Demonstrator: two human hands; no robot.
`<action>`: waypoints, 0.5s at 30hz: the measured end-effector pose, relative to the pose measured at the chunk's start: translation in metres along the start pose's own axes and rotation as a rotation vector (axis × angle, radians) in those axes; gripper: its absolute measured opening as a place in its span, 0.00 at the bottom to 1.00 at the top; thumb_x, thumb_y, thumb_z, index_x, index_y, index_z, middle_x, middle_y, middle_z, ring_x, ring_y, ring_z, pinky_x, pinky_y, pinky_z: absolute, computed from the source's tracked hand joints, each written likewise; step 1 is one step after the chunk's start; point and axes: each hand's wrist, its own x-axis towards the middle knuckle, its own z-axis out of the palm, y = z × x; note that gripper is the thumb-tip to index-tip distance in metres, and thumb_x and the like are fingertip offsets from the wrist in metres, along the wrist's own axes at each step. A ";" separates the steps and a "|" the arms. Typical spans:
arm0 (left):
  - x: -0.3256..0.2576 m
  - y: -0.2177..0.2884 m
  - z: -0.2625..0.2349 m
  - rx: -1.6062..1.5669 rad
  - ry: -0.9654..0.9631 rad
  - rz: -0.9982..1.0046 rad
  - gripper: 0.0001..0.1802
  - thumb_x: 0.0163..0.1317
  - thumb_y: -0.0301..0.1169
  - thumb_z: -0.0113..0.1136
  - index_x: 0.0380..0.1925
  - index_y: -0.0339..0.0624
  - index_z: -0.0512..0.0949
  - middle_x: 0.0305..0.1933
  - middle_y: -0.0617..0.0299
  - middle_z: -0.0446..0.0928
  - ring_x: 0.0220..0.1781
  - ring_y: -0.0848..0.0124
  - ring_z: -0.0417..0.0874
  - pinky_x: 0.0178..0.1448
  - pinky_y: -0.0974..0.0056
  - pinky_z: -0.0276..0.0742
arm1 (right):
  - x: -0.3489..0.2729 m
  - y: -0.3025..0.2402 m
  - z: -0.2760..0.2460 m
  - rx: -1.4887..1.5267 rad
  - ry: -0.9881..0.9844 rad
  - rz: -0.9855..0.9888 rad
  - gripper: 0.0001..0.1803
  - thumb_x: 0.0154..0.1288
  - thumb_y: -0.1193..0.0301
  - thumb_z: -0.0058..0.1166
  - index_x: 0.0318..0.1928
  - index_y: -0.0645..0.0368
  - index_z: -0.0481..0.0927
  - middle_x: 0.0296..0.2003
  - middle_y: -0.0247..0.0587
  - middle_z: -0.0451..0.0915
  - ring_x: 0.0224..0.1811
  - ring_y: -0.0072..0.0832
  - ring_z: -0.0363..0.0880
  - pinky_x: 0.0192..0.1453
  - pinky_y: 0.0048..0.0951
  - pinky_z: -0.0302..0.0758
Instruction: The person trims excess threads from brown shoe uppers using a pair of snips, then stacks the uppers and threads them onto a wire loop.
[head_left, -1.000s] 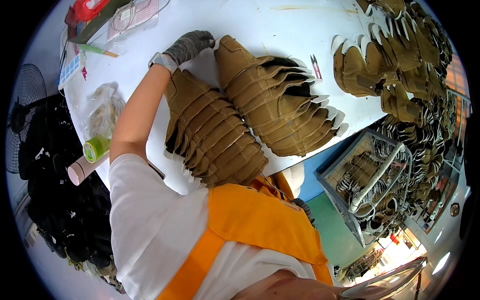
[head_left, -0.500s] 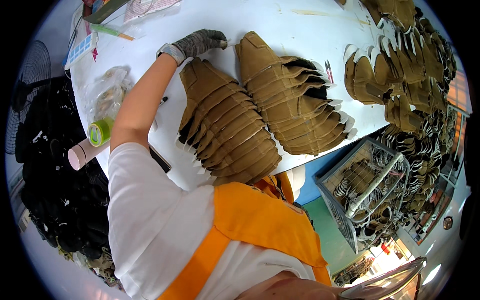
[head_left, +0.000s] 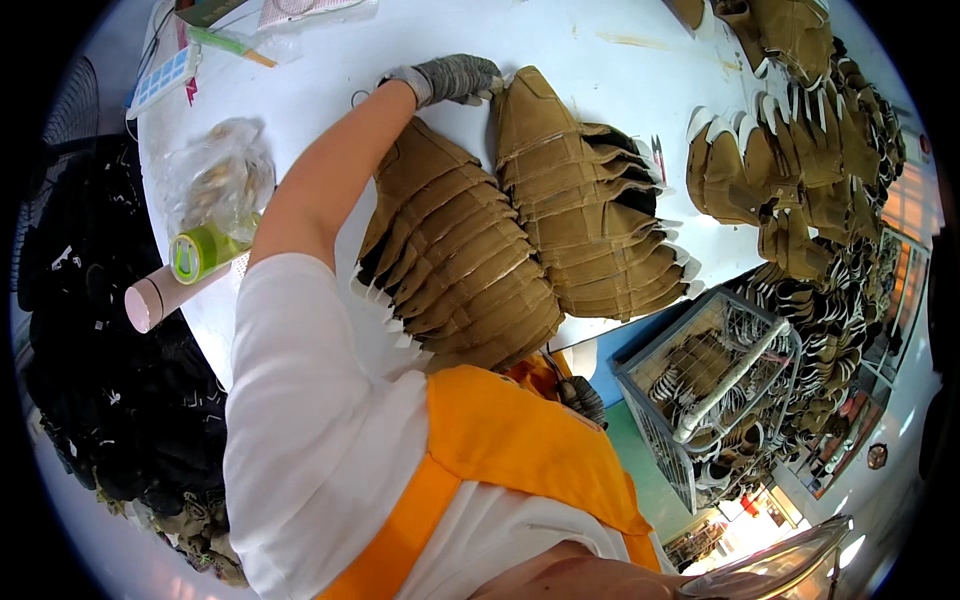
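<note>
Two fanned stacks of brown shoe uppers lie side by side on the white table: a left stack point(head_left: 465, 265) and a right stack point(head_left: 590, 215), their pieces overlapping with pale edges. My left hand point(head_left: 452, 80), in a grey knitted glove, reaches across to the far end of the right stack. Its fingers are closed together at the top upper's left corner, with a small pale bit at their tips that I cannot make out. Below the table's front edge, beside the orange apron, my right hand point(head_left: 582, 400) shows only in part as a grey glove; its fingers are hidden.
At left are a clear plastic bag point(head_left: 222, 170), a green tape roll point(head_left: 195, 255) and a pink bottle point(head_left: 155, 300). Small snips point(head_left: 657, 158) lie beyond the right stack. More brown uppers point(head_left: 725, 175) line the right side, with a wire basket point(head_left: 705, 390) below.
My left hand has moved right, from above the left stack to the right stack's corner. The grey glove of my right hand has come into sight by the apron.
</note>
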 end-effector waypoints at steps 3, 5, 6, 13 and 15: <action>0.004 0.046 -0.021 -0.575 -0.077 -0.421 0.16 0.64 0.41 0.54 0.44 0.43 0.78 0.41 0.61 0.78 0.42 0.70 0.78 0.50 0.64 0.76 | 0.009 -0.011 -0.008 0.046 -0.186 0.035 0.09 0.69 0.69 0.49 0.40 0.62 0.77 0.33 0.36 0.79 0.34 0.24 0.74 0.40 0.24 0.73; 0.010 0.043 -0.029 -0.229 -0.102 -0.308 0.16 0.66 0.42 0.50 0.44 0.43 0.77 0.43 0.58 0.78 0.44 0.65 0.77 0.54 0.61 0.72 | 0.018 -0.040 -0.022 -0.126 -0.271 0.290 0.08 0.69 0.68 0.50 0.38 0.59 0.78 0.30 0.33 0.78 0.32 0.23 0.73 0.38 0.25 0.71; 0.012 0.035 -0.024 -0.187 -0.044 -0.301 0.16 0.66 0.42 0.50 0.42 0.44 0.78 0.41 0.56 0.78 0.44 0.64 0.77 0.53 0.60 0.71 | 0.029 -0.045 -0.029 -0.188 -0.316 0.305 0.08 0.69 0.68 0.50 0.39 0.59 0.78 0.31 0.35 0.78 0.33 0.24 0.73 0.39 0.25 0.72; -0.004 0.020 -0.003 -0.286 0.115 -0.326 0.14 0.65 0.41 0.50 0.41 0.46 0.78 0.44 0.60 0.78 0.48 0.63 0.76 0.57 0.62 0.69 | 0.086 -0.239 -0.004 -0.796 -0.574 -0.119 0.08 0.66 0.70 0.51 0.41 0.60 0.79 0.36 0.42 0.81 0.39 0.33 0.78 0.46 0.30 0.75; -0.013 0.010 0.003 -0.320 0.155 -0.359 0.15 0.66 0.42 0.50 0.42 0.45 0.78 0.43 0.61 0.79 0.48 0.65 0.76 0.57 0.63 0.69 | 0.132 -0.299 0.046 -0.873 -0.278 -0.457 0.08 0.63 0.71 0.54 0.41 0.60 0.79 0.38 0.43 0.82 0.39 0.38 0.79 0.46 0.35 0.75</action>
